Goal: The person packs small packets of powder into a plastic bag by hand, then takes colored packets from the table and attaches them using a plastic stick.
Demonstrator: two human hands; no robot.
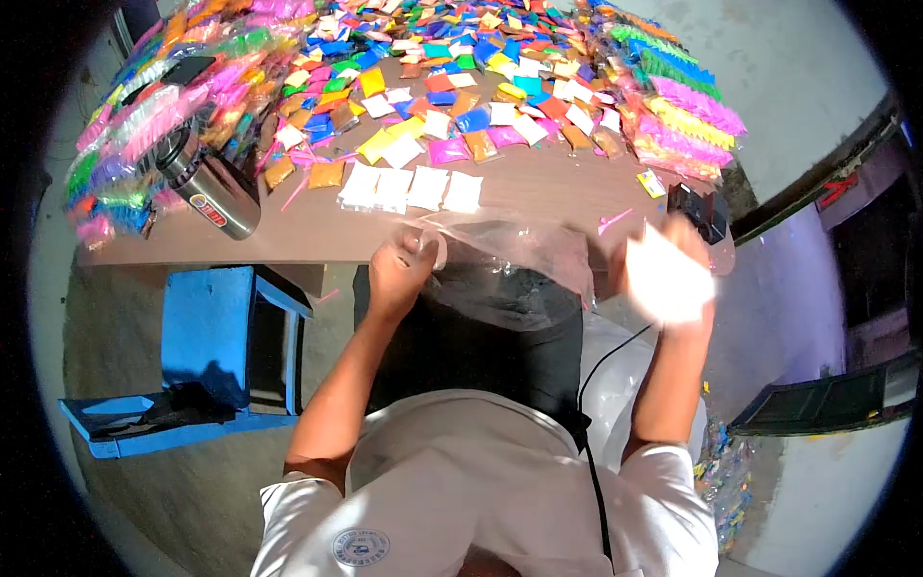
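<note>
My left hand [402,271] is closed on one end of a clear plastic bag [514,260], which stretches over my lap at the table's front edge. Over the right part of the table edge is my right hand [678,250], with a bright white packet [668,276] in front of it; glare hides most of the fingers. A row of white packets [392,189] lies flat on the table, just beyond my left hand. Past that row spreads a large pile of small coloured packets [471,119].
A steel flask [216,195] leans at the table's left. Bundles of coloured packets [683,106] are stacked at both sides. A black device [707,213] and a small yellow packet [651,184] lie at the right. A blue stool [207,332] stands left, below the table [298,231].
</note>
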